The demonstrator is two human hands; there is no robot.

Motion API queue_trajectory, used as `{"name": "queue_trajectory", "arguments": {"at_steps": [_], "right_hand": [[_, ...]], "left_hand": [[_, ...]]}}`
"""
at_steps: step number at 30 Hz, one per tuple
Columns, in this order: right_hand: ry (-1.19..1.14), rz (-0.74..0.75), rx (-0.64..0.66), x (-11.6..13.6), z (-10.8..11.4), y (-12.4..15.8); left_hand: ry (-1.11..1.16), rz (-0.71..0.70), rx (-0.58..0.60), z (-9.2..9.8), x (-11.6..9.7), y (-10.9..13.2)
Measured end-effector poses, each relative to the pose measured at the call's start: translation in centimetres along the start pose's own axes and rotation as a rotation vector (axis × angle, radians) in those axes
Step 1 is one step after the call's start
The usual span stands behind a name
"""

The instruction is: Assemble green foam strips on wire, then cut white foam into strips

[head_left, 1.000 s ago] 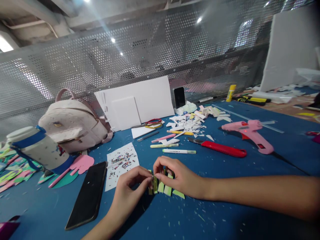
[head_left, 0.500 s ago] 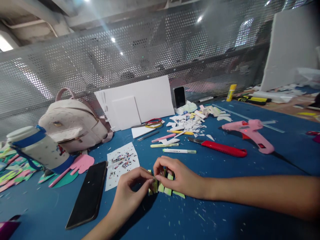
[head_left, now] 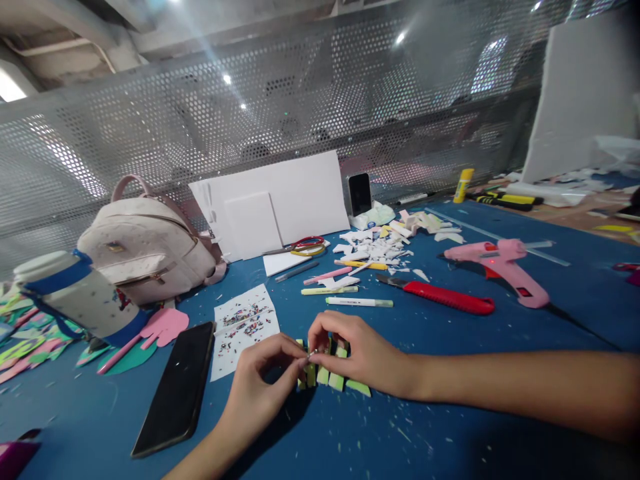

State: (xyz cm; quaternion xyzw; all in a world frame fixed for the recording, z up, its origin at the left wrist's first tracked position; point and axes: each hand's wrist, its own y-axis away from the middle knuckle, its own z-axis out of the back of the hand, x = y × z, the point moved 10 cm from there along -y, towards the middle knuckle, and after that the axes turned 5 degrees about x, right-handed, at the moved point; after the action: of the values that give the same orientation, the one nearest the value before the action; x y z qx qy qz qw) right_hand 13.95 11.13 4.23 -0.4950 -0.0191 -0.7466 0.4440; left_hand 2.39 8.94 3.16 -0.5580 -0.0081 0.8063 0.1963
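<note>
My left hand is closed in a pinch, thumb and forefinger pressed together at the tips. Facing it, my right hand also pinches, its fingertips nearly touching the left ones. Whatever lies between the fingertips is too small to make out. Under and behind the fingers, several light green pieces lie side by side on the blue table, partly hidden by my right hand. One more green piece lies flat below my right palm. Left of the hands is a white sheet strewn with small multicoloured bits.
A black phone lies left. Beyond the hands are highlighter pens, a red utility knife, a pink glue gun, scissors and white scraps. A bottle and backpack stand at back left.
The fingers of my right hand have shifted very slightly, its thumb a little higher against the left fingertips. Everything else looks the same.
</note>
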Motion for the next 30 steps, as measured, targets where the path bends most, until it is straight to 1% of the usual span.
{"name": "queue_trajectory", "arguments": {"at_steps": [2, 7, 9, 18, 25, 30], "right_hand": [[0.036, 0.044, -0.014, 0.5, 0.2, 0.1], [0.197, 0.277, 0.003, 2.8, 0.2, 0.3], [0.218, 0.314, 0.006, 3.1, 0.3, 0.3], [0.229, 0.326, -0.025, 3.2, 0.4, 0.2], [0.191, 0.281, -0.005, 2.7, 0.3, 0.0], [0.196, 0.241, 0.005, 2.2, 0.2, 0.0]], "left_hand": [[0.011, 0.014, 0.002, 0.0, 0.1, 0.0], [0.058, 0.047, 0.023, -0.2, 0.7, 0.1], [0.057, 0.054, 0.022, -0.2, 0.8, 0.2], [0.045, 0.047, 0.026, -0.1, 0.7, 0.3], [0.040, 0.035, 0.028, -0.2, 0.9, 0.2], [-0.019, -0.009, 0.020, -0.1, 0.3, 0.1]]}}
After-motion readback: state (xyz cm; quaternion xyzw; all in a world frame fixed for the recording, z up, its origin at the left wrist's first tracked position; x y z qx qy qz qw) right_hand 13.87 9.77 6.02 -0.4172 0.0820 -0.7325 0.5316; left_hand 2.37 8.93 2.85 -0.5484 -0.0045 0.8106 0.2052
